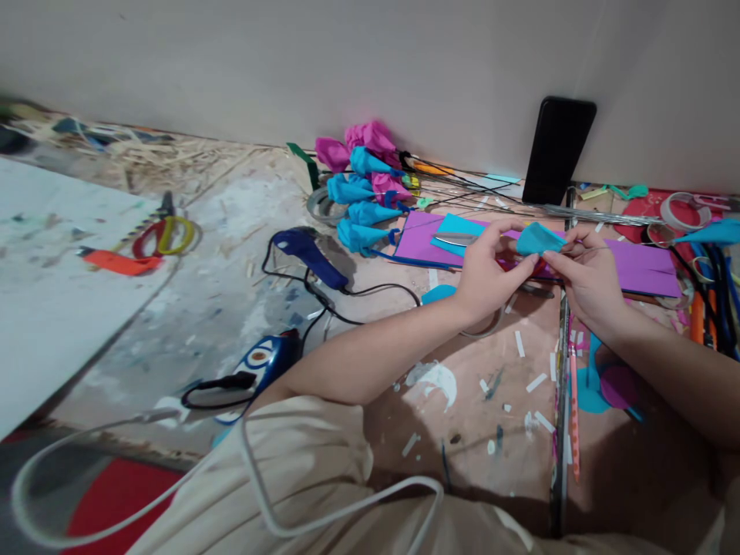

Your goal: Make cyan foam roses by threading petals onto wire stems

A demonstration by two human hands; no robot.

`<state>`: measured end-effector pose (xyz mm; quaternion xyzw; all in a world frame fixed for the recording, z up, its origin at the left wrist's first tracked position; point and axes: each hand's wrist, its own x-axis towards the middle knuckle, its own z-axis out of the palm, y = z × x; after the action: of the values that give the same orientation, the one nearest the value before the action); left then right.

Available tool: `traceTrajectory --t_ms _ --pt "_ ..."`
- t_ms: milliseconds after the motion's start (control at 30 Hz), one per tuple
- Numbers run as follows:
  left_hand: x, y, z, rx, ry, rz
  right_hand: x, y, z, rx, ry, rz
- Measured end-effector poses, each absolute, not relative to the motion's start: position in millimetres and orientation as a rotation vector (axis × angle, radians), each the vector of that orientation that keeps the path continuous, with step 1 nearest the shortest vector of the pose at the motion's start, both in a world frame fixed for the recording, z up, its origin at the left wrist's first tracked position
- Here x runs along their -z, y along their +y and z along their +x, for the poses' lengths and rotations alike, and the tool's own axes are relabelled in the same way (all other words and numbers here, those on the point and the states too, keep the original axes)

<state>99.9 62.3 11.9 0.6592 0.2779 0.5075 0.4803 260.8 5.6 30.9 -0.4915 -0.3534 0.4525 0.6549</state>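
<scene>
In the head view, my left hand (pixel 491 270) pinches the left side of a small curved blue craft-sheet piece (pixel 539 239), perhaps foam or paper. My right hand (pixel 593 281) has its fingertips closed on the right edge of the same piece. Under my left hand a silver pointed blade (pixel 454 239) sticks out, with something red by the fingers; whether the hand grips it I cannot tell. Below both hands lies a long purple sheet (pixel 644 268) with a blue rectangle (pixel 448 225) on it. Blue rolled flowers (pixel 364 235) and pink ones (pixel 370 137) on wire stems lie to the left.
A black phone (pixel 560 150) leans against the wall. A dark blue glue gun (pixel 312 258) with its cord lies left of my arm. Red-and-yellow-handled pliers (pixel 165 235) rest near a white board (pixel 69 277). Paper scraps, a pink pencil (pixel 574 408) and a white cable (pixel 347 512) are nearer.
</scene>
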Motion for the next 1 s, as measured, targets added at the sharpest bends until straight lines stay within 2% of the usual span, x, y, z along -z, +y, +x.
traceTrajectory --t_ms 1000 --pt "-17.1 62.6 98.4 -1.142 0.669 1.452 -30.3 7.6 264.7 -0.987 -0.844 -1.157"
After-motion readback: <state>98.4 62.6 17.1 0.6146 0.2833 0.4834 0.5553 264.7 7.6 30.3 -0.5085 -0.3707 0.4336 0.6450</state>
